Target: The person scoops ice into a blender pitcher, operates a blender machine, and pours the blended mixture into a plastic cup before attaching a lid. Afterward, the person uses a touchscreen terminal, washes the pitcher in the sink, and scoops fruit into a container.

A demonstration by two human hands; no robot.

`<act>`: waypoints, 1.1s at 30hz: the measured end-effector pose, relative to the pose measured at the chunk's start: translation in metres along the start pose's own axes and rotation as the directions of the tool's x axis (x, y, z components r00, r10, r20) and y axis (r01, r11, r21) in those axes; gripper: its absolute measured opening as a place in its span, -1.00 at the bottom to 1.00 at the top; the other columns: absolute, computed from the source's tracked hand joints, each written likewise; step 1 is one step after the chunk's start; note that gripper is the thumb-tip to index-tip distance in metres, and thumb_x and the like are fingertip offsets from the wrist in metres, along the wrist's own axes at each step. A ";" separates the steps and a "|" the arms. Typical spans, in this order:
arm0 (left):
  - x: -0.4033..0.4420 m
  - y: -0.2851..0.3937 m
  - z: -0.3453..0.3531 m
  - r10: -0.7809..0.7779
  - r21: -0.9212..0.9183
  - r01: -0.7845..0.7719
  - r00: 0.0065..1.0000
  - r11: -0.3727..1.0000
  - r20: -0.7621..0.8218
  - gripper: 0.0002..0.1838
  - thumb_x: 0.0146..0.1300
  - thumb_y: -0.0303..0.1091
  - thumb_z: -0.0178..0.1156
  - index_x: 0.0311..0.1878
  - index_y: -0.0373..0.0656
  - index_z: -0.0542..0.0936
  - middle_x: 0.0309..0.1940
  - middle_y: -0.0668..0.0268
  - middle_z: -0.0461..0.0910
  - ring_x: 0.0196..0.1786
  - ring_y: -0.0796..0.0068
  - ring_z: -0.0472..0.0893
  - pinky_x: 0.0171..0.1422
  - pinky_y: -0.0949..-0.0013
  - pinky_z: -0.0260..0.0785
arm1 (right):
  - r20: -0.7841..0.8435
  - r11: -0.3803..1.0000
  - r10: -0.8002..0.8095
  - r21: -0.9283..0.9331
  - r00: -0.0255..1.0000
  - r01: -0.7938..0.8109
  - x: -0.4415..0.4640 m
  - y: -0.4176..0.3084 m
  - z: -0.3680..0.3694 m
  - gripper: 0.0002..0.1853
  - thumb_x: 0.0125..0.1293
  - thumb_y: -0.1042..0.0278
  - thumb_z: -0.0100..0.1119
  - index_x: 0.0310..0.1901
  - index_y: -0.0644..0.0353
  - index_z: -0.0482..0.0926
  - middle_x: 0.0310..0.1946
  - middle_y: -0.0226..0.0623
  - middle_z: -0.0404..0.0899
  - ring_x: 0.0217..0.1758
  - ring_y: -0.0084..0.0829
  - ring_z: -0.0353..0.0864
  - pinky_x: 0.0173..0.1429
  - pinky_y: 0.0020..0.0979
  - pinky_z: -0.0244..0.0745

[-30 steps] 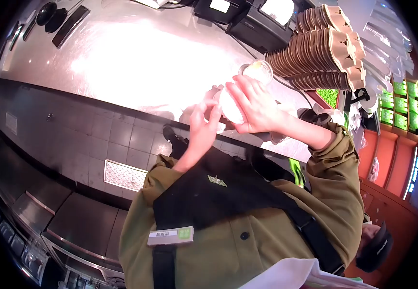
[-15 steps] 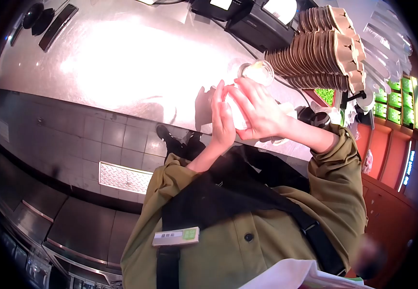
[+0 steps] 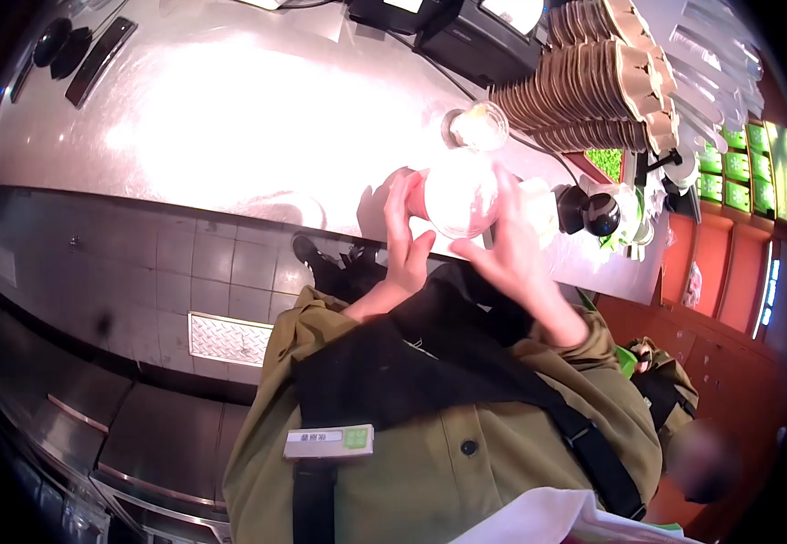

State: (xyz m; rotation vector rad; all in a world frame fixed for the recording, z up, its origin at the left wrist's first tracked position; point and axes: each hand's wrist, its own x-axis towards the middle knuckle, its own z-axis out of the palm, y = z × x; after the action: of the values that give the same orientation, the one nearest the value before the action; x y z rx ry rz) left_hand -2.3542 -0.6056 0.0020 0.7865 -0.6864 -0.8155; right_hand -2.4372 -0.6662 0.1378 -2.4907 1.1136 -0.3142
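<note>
A pale, rounded cup (image 3: pixel 461 195) stands at the counter's front edge, its top washed out by glare. The fingers of my left hand (image 3: pixel 404 231) curve round its left side, thumb apart. On the other side, my right hand (image 3: pixel 518 245) lies along the cup with fingers fairly straight and slightly blurred, the thumb pointing in below. Just behind is a small clear cup (image 3: pixel 482 127) with something pale in it. To the right of my right hand sits another whitish container (image 3: pixel 538 210), partly hidden.
Stacked brown cardboard cup carriers (image 3: pixel 584 86) rise at the back right, beside a black printer (image 3: pixel 479 41). A round black object (image 3: pixel 600 214) stands at right on the steel counter (image 3: pixel 76 150). Another person (image 3: pixel 670 390) is at far right.
My right hand has come off the top of the cup and moved down and right to its side. My left hand has shifted slightly left, and the cup's top now shows.
</note>
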 end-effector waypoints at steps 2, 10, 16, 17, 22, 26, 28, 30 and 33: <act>-0.007 0.004 -0.003 -0.041 0.072 0.041 0.999 0.997 -0.002 -0.32 0.16 -0.32 -0.02 0.28 -0.37 -0.04 0.24 -0.02 0.08 0.32 0.15 0.10 0.37 0.20 -0.12 | 0.049 0.978 0.194 -0.093 0.980 -0.189 0.012 -0.024 0.014 0.06 -0.20 0.10 0.38 0.29 0.33 -0.05 0.13 0.31 0.10 0.22 0.17 0.15 0.17 -0.09 0.25; -0.019 0.001 -0.016 -0.215 0.367 0.182 0.975 0.912 0.052 -0.35 0.06 -0.53 0.08 0.25 -0.32 0.10 0.14 0.13 0.16 0.09 0.31 0.31 0.21 0.28 0.15 | -0.009 0.971 0.215 -0.105 0.977 -0.215 0.017 0.007 0.020 -0.17 -0.33 0.12 0.30 0.11 0.20 0.30 -0.07 0.13 0.24 -0.09 0.07 0.33 -0.10 -0.10 0.39; 0.010 -0.014 0.005 0.091 0.640 -0.258 0.955 0.723 0.282 0.16 -0.09 -0.37 0.36 0.31 -0.24 -0.40 0.28 -0.03 -0.07 0.30 0.08 0.11 0.33 0.10 0.03 | 0.059 0.980 0.187 -0.084 0.980 -0.182 0.012 0.026 0.010 -0.11 -0.26 -0.02 0.27 0.20 0.14 0.23 0.09 0.17 0.18 0.06 0.05 0.30 0.03 -0.12 0.33; 0.017 -0.024 0.009 0.224 0.671 -0.394 0.917 0.629 0.329 0.26 -0.16 -0.31 0.44 0.30 -0.23 -0.44 0.28 -0.01 -0.08 0.29 0.09 0.13 0.32 0.10 0.07 | -0.006 0.990 0.115 -0.082 0.993 -0.116 0.007 0.035 0.010 -0.12 -0.21 -0.05 0.27 0.21 0.15 0.22 0.12 0.19 0.16 0.11 0.07 0.26 0.09 -0.11 0.29; 0.017 -0.045 0.015 0.074 0.690 -0.176 0.982 0.702 0.176 0.43 -0.42 -0.21 0.57 0.29 -0.26 -0.41 0.26 0.00 -0.12 0.27 0.06 0.11 0.33 0.06 0.08 | -0.417 0.967 0.249 0.151 0.874 -0.203 -0.054 0.099 0.004 -0.20 0.01 -0.08 0.17 0.24 0.16 0.16 0.23 0.20 0.00 0.26 0.13 0.11 0.26 -0.08 0.11; 0.024 -0.063 0.020 0.264 0.700 -0.329 0.943 0.634 0.204 0.32 -0.48 -0.24 0.59 0.28 -0.27 -0.19 0.22 0.05 -0.07 0.23 0.09 0.16 0.32 0.03 0.10 | -0.547 0.688 0.715 0.440 0.435 -0.577 -0.122 0.165 0.043 -0.18 0.08 -0.08 0.10 0.27 0.26 0.06 0.27 0.22 -0.13 0.28 0.20 0.02 0.30 -0.09 0.05; 0.022 -0.059 0.029 0.265 0.655 -0.319 0.947 0.685 0.184 0.25 -0.47 -0.26 0.59 0.26 -0.24 -0.10 0.19 0.06 -0.01 0.21 0.11 0.19 0.30 0.03 0.11 | -0.477 0.591 0.802 0.542 0.361 -0.597 -0.123 0.179 0.077 -0.16 0.10 -0.08 0.08 0.27 0.33 0.02 0.26 0.24 -0.15 0.29 0.22 -0.01 0.31 -0.09 0.04; 0.017 -0.042 0.041 0.275 0.657 -0.356 0.934 0.664 0.228 0.19 -0.44 -0.29 0.57 0.25 -0.23 -0.04 0.17 0.07 0.04 0.19 0.11 0.21 0.28 0.03 0.12 | -0.507 0.643 0.765 0.633 0.397 -0.431 -0.110 0.174 0.080 -0.14 0.11 -0.07 0.07 0.26 0.40 -0.03 0.24 0.28 -0.16 0.30 0.22 -0.07 0.30 -0.08 0.04; 0.004 -0.018 0.042 0.373 0.744 -0.468 0.874 0.477 0.311 0.14 -0.40 -0.31 0.55 0.24 -0.24 -0.02 0.16 0.09 0.06 0.18 0.11 0.24 0.26 0.03 0.14 | -0.537 0.679 0.731 0.633 0.421 -0.372 -0.083 0.172 0.080 -0.18 0.15 -0.04 0.03 0.26 0.38 -0.04 0.24 0.29 -0.17 0.31 0.22 -0.10 0.32 -0.06 -0.02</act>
State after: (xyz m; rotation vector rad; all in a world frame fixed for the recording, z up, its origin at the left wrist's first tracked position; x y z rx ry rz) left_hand -2.3912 -0.6312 0.0103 1.3245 -1.3386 -0.0183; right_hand -2.5775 -0.6870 -0.0126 -1.3839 1.8864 -1.3331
